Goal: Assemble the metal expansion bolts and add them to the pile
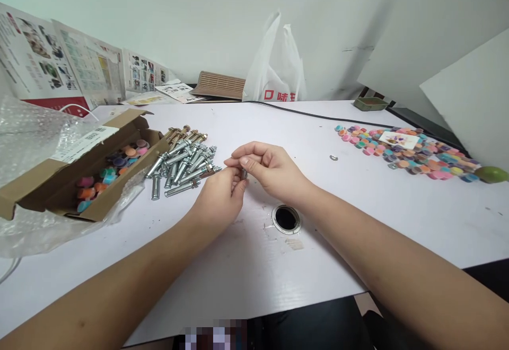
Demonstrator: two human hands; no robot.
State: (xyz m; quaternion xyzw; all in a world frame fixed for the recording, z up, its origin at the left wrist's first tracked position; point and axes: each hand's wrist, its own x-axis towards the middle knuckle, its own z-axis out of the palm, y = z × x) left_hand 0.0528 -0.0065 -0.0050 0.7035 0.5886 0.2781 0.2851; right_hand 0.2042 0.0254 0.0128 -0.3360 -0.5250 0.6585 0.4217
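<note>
Over the middle of the white table, my left hand [220, 193] and my right hand [274, 169] meet at the fingertips. Both are closed around a small metal piece [244, 173], mostly hidden by the fingers; it looks like part of a bolt. Just left of my left hand lies a pile of silver expansion bolts [186, 162], with brass-coloured bolts [185, 135] behind them. A small loose metal part [333, 157] rests on the table to the right of my right hand.
An open cardboard box [107, 180] holding colourful caps sits on bubble wrap [40, 236] at left. More colourful caps [433, 167] spread at right near a green object [492, 174]. A round hole [286, 219] lies near my right wrist. A white bag [274, 74] stands behind.
</note>
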